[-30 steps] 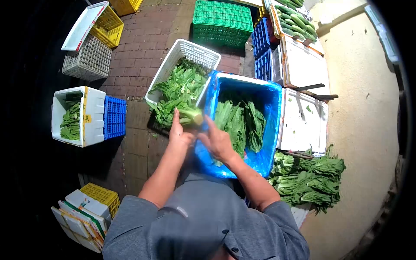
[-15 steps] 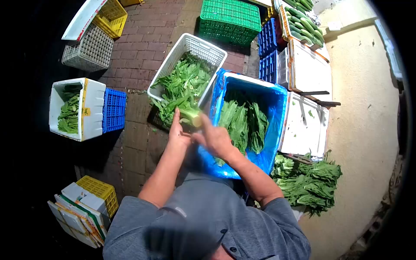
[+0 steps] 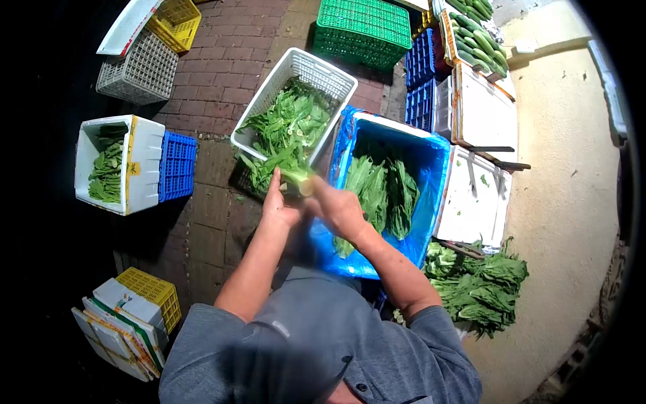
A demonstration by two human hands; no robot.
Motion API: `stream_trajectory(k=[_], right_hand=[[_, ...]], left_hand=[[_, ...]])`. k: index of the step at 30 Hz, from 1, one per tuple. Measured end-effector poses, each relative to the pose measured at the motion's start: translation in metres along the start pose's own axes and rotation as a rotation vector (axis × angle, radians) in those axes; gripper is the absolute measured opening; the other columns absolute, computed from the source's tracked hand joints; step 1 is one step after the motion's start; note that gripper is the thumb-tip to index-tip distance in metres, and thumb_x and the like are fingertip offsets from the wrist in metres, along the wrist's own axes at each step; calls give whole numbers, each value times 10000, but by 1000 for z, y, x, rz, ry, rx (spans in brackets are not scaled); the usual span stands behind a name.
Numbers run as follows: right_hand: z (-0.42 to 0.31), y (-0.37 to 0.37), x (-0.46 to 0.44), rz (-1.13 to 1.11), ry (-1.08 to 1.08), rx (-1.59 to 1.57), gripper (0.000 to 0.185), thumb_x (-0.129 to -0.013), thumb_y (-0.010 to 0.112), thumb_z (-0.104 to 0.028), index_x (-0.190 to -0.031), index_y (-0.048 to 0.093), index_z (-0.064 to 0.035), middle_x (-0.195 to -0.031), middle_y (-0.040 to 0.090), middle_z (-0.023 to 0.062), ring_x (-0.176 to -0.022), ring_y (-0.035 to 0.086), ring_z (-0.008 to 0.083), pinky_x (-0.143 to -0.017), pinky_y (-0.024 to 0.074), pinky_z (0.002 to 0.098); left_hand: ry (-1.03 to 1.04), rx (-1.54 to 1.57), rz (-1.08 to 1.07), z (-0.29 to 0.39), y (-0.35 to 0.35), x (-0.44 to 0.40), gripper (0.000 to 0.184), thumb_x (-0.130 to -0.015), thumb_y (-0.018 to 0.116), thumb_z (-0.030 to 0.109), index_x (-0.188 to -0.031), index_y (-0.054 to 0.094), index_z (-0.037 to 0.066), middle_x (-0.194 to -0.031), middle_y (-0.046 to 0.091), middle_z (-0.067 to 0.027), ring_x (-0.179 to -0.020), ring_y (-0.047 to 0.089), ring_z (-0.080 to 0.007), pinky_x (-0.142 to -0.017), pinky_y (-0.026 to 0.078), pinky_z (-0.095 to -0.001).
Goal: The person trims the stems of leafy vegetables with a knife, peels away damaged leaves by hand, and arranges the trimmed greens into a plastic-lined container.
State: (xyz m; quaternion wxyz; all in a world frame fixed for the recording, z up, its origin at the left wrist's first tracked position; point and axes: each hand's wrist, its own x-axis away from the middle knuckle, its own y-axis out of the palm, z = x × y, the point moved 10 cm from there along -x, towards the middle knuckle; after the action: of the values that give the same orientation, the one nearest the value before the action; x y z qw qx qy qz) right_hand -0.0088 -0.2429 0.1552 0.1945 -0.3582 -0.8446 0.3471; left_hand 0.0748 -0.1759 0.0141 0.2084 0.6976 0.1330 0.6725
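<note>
A head of leaf lettuce [image 3: 291,168] lies in my left hand [image 3: 282,207], its leaves pointing away and its pale cut stem end toward my right hand. My left thumb and fingers are closed around the stalk. My right hand [image 3: 338,210] is curled close to that stem end and slightly blurred. A small dark bit shows at its edge; what it grips is hidden. Beyond the hands stands a white plastic basket [image 3: 247,128] with loose lettuce leaves [image 3: 293,116] in it. To its right is a box lined with blue plastic [image 3: 431,182], where long lettuce heads [image 3: 368,192] lie side by side.
More lettuce heads [image 3: 484,286] are piled at the right by the wall. White foam boxes [image 3: 474,195] and cucumbers [image 3: 479,44] line that side. A green crate [image 3: 363,27] stands behind. At left are a foam box of greens [image 3: 145,161] and a blue crate [image 3: 177,168].
My right hand shifts slightly at the stem end, blurred in both frames. My left hand keeps its hold on the lettuce. The whole view has moved a little.
</note>
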Motion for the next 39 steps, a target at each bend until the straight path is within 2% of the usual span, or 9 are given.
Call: stream_trajectory(k=[9, 13, 20, 21, 24, 28, 33, 37, 39], right_hand=[[0, 0, -11, 5, -85, -5, 393, -941, 605, -289, -1306, 529, -165, -870, 665, 157, -802, 655, 373, -645, 497, 466], [8, 16, -19, -62, 12, -273, 413, -973, 563, -309, -1361, 534, -170, -1106, 668, 191, -969, 645, 401, -786, 510, 449], [23, 24, -54, -11, 71, -520, 403, -1000, 509, -284, -1348, 538, -82, -1116, 683, 192, -1062, 654, 338, -861, 493, 397], [18, 15, -64, 59, 112, -591, 471, -1009, 482, -376, -1267, 582, 5, -1083, 683, 214, -1015, 651, 296, -867, 479, 378], [54, 45, -93, -207, 440, -451, 602, -1006, 438, -487, -1175, 628, 59, -1010, 680, 226, -938, 632, 285, -859, 472, 370], [86, 79, -106, -190, 630, -595, 693, -965, 449, -580, -1051, 681, 67, -893, 680, 214, -864, 599, 274, -789, 458, 409], [98, 88, -91, -106, 612, -553, 697, -937, 496, -595, -930, 675, 79, -827, 673, 222, -751, 620, 291, -703, 479, 410], [102, 96, -43, -166, 665, -544, 636, -920, 540, -581, -891, 678, 39, -784, 687, 161, -682, 650, 257, -679, 515, 382], [107, 111, -3, -182, 682, -629, 630, -916, 558, -546, -1085, 666, 51, -969, 700, 178, -865, 673, 265, -741, 523, 399]], left_hand=[[6, 82, -187, 11, 9, -1, 502, -938, 601, 493, -1255, 584, 105, -1196, 647, -101, -1076, 625, -291, -937, 522, -449], [37, 114, -76, 22, 3, 6, 472, -943, 602, 473, -1242, 587, 107, -1188, 649, -105, -1070, 631, -287, -909, 544, -447], [183, 229, -31, 58, -13, 3, 478, -970, 541, 483, -1265, 573, 108, -1252, 617, -99, -1123, 591, -289, -967, 485, -457], [209, 210, 16, 62, -9, 16, 456, -986, 528, 452, -1283, 565, 108, -1261, 616, -97, -1136, 592, -274, -957, 495, -434], [172, 139, -180, 68, -14, 11, 485, -928, 609, 500, -1299, 565, 191, -1277, 615, -34, -1146, 589, -237, -938, 484, -416], [58, 52, -307, 54, -4, 47, 561, -931, 614, 462, -1350, 535, 98, -1319, 600, -81, -1185, 585, -269, -967, 499, -420], [24, -54, -358, 41, -29, 35, 571, -894, 682, 366, -1348, 523, 57, -1310, 599, -116, -1160, 593, -289, -997, 476, -457], [87, -129, -208, 32, -56, 13, 464, -879, 715, 237, -1263, 568, 22, -1189, 645, -136, -1050, 641, -276, -933, 520, -433], [147, -225, -119, 26, -65, 8, 431, -893, 702, 209, -1253, 571, 13, -1171, 644, -121, -1053, 631, -263, -913, 523, -422]])
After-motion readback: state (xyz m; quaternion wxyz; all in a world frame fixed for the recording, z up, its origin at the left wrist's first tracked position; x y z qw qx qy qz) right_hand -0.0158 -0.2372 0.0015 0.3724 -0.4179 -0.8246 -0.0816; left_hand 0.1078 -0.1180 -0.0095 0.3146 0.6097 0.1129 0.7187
